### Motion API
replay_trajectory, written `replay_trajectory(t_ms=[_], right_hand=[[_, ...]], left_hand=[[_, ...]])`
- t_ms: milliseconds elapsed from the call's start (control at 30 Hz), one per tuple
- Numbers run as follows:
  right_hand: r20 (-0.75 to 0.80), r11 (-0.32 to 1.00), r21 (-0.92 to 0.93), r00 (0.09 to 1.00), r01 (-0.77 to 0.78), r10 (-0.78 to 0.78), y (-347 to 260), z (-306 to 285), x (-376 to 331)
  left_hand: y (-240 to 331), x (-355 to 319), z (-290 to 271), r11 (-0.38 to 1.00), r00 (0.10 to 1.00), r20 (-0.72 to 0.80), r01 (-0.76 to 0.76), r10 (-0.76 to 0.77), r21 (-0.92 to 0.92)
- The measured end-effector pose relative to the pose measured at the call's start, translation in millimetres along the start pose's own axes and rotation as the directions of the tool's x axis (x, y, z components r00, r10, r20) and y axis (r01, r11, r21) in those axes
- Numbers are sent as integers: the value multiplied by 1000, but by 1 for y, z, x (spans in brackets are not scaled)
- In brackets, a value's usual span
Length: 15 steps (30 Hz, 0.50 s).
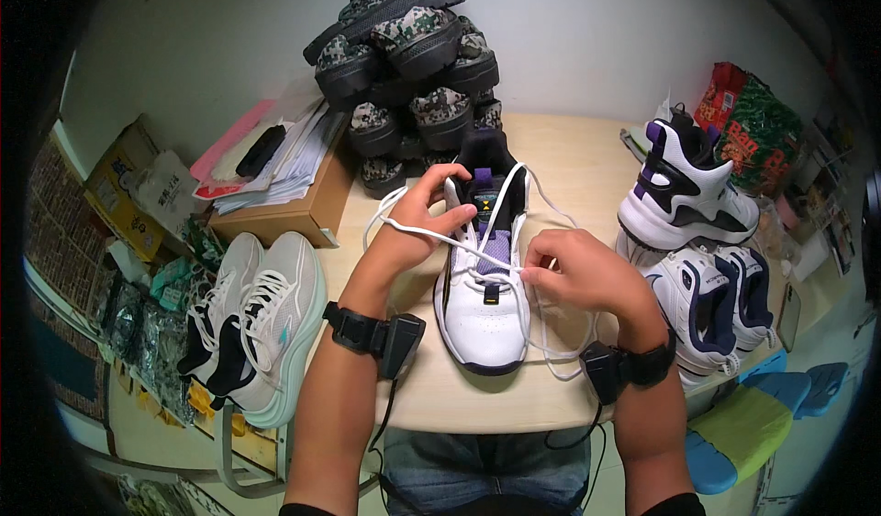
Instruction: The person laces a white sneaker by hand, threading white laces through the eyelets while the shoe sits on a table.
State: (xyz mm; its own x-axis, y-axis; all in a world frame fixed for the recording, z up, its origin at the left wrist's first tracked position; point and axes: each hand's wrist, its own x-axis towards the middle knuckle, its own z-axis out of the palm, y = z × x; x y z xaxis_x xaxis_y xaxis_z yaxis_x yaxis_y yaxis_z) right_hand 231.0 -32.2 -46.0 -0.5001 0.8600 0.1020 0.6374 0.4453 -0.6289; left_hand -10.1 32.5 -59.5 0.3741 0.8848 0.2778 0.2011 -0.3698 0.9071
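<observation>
A white high-top sneaker [482,332] with a black collar and purple tongue stands on the table in front of me, toe toward me. My left hand [424,222] grips the left side of its collar, the thumb resting by the tongue. With bent fingers my right hand [574,273] pinches the white shoelace [540,328] at the right edge of the lacing; its fingertips partly hide the lace. Only the lower eyelets look threaded. Long loose lace lengths loop over the upper, past both hands and onto the table.
Camouflage shoes [413,48] are piled at the back. A matching high-top [688,186] rests upon white-and-navy sneakers [702,305] at right. Grey-white sneakers [275,323] stand at left, near a cardboard box [284,218] topped with papers. A blue-and-green stool [743,424] is lower right.
</observation>
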Motion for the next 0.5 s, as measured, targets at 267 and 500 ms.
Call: replay_trajectory(t_ms=[267, 500], right_hand=[[171, 932, -286, 945, -222, 278, 11, -4, -10], [85, 999, -45, 996, 7, -3, 8, -3, -3]], left_hand=[[-5, 2, -3, 999, 998, 57, -6, 8, -40], [-5, 2, -3, 996, 997, 80, 0, 7, -90]])
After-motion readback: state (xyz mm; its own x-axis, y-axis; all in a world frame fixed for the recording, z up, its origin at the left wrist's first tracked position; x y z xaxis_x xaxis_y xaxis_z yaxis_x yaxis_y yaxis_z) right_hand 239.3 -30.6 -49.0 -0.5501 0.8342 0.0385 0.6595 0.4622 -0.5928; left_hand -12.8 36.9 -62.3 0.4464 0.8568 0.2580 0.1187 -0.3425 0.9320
